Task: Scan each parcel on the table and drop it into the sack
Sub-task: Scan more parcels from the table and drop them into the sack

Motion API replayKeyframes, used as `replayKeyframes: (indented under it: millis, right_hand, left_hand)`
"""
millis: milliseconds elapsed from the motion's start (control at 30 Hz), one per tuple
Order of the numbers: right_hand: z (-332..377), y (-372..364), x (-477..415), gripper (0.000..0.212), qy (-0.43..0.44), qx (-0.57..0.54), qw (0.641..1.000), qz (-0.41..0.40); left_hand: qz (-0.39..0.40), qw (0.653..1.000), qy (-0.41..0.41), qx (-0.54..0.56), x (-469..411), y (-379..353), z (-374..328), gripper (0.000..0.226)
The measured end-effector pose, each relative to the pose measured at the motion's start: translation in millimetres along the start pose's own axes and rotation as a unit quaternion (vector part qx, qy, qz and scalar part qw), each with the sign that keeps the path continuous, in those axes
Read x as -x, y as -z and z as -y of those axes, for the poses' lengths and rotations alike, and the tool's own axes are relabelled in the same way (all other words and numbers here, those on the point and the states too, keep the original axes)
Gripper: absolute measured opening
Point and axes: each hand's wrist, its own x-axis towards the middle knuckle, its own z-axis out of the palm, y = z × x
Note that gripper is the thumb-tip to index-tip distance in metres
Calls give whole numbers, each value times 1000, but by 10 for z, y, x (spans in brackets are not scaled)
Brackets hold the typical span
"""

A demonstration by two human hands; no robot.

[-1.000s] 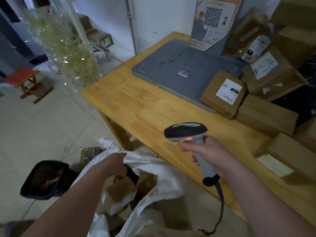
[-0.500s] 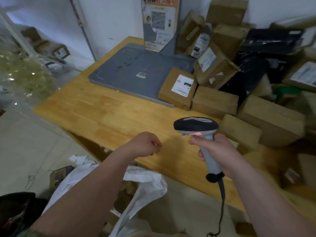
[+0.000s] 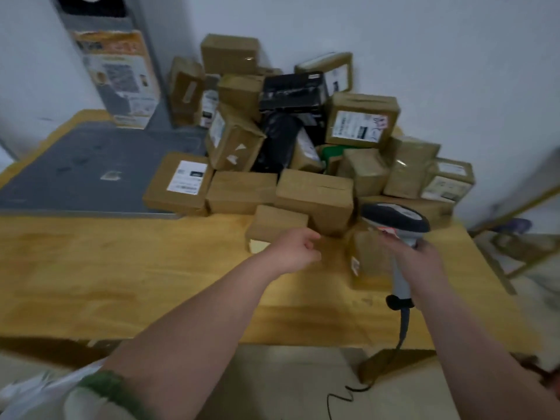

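A heap of brown cardboard parcels (image 3: 315,192) fills the back right of the wooden table (image 3: 121,268). My left hand (image 3: 295,250) hovers over the table with fingers loosely curled and nothing in it, just in front of a small brown parcel (image 3: 277,224). My right hand (image 3: 415,262) grips the handle of a grey and black barcode scanner (image 3: 394,218), whose head is over a parcel (image 3: 366,256) at the heap's front. Only a white corner of the sack (image 3: 33,392) shows at the bottom left.
A grey flat mat (image 3: 91,168) covers the table's back left, with a printed sign (image 3: 118,77) standing behind it. One labelled box (image 3: 181,183) rests on the mat's edge. The scanner cable (image 3: 397,353) hangs over the front edge. A yellow metal frame (image 3: 521,237) stands at the right.
The view has swung right from the sack to the parcel heap. My left hand has left the sack and reached forward over the table; my right hand still holds the scanner.
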Motion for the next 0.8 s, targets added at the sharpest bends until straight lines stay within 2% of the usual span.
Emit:
replayKeyframes:
  millis: [167,267,367,433,567,700,800]
  right_hand:
    - [-315,360,-278,25,-45,-4,999,-19]
    - [-418,444,-389,46,-99,-26,995,7]
    - [-485,386,-374,50,-111,-45,992,41]
    - [-516,296,-313,45,-108,-41,991,63]
    - [-500,59,-143,23,-107,-60,985,124]
    - [-441,-212,14,26,-110,-68,976,175]
    - [-383,-377,83,25,-100,-76,970,208]
  left_hand:
    - [48,999,17,14,-197,-453,-255,56]
    - [72,995,41,56,-250,-571,-346,58]
    - [78,993,54,63,-273,-636,-341,67]
    - [52,997,52,32,-251,-622,-278,73]
    - [-15,996,54,-74,-100,-425,27,89]
    - [-43,982,88,-159,241,-200,367,101]
    - [-91,978,97,-161,457,-49,555,103]
